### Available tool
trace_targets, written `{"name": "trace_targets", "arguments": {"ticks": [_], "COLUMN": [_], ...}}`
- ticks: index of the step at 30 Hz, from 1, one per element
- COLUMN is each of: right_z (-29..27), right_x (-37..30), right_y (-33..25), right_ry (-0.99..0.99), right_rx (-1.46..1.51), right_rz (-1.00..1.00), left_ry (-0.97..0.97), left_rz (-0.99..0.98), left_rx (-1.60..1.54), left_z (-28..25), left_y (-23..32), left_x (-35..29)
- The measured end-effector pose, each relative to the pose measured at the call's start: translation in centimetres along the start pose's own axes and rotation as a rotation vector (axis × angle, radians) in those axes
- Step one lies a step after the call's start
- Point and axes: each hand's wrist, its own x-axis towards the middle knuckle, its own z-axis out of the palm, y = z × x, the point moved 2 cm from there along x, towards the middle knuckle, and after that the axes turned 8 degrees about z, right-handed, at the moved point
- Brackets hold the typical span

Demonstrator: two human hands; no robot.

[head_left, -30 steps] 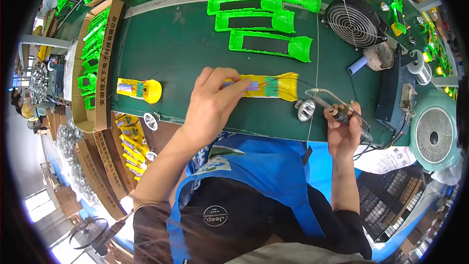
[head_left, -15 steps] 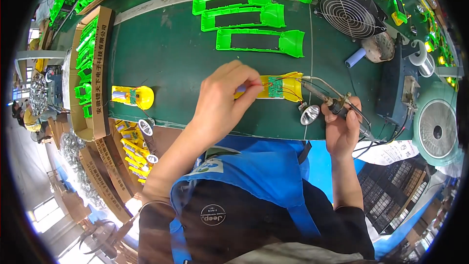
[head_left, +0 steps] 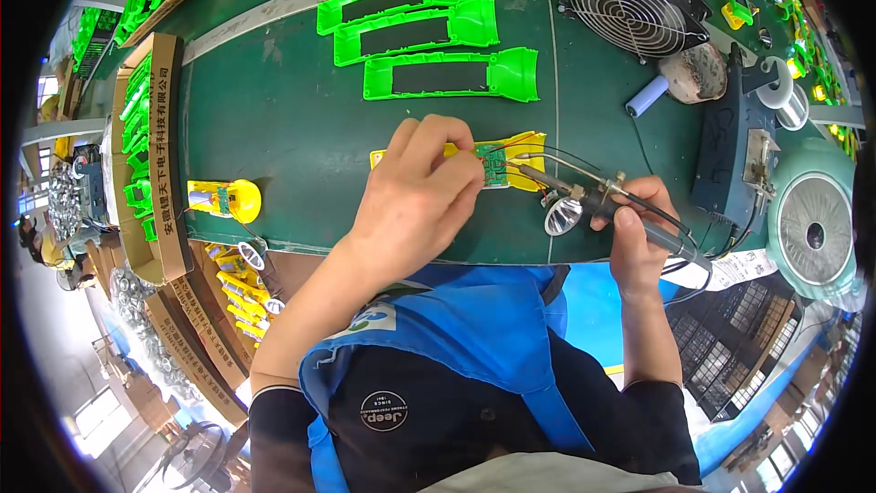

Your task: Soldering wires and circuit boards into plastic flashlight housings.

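Right now, a yellow shell [head_left: 537, 141] lies on the tabletop [head_left: 292, 110], near the front edge where the person is. It is long and thin, and its long way runs from left to right, much like that edge. A small green board [head_left: 495, 164] sits in it, toward its right end.

The left hand [head_left: 415, 192] is over the left part of the shell and hides a lot of it. Its thumb and fingers come close together at the left side of the board. I cannot tell if they pinch a wire or just press down.

The right hand [head_left: 639, 246] is past the right end of the shell, closer to the front edge. It is wrapped around a soldering iron [head_left: 673, 243]. The iron points left and a bit away from the person, toward the board.

So the board is between the two hands, and the left hand is much nearer to it. I think the small space between the iron's tip and the board matters most. The tip looks very near, but I cannot tell if it touches.

A shiny lamp cup [head_left: 563, 217] is just below the iron, between the shell and the right hand. One green shell [head_left: 516, 75] lies farther back, toward the far edge.
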Motion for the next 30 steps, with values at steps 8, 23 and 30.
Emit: {"name": "trace_targets", "arguments": {"ticks": [8, 23, 30], "right_z": [1.3, 1.8, 1.0], "right_x": [0.3, 0.4, 0.3], "right_y": [-0.9, -1.2, -0.8], "right_ry": [-0.069, -0.070, -0.049], "right_rx": [-0.102, -0.225, -0.171], "right_rz": [0.012, 0.060, 0.029], "left_ry": [-0.213, -0.378, -0.387], "left_rz": [-0.146, -0.093, -0.091], "left_rx": [0.143, 0.157, 0.175], "left_z": [-0.3, -0.8, -0.5], "left_y": [0.9, 0.8, 0.6], "left_x": [1.9, 3.0, 2.9]}}
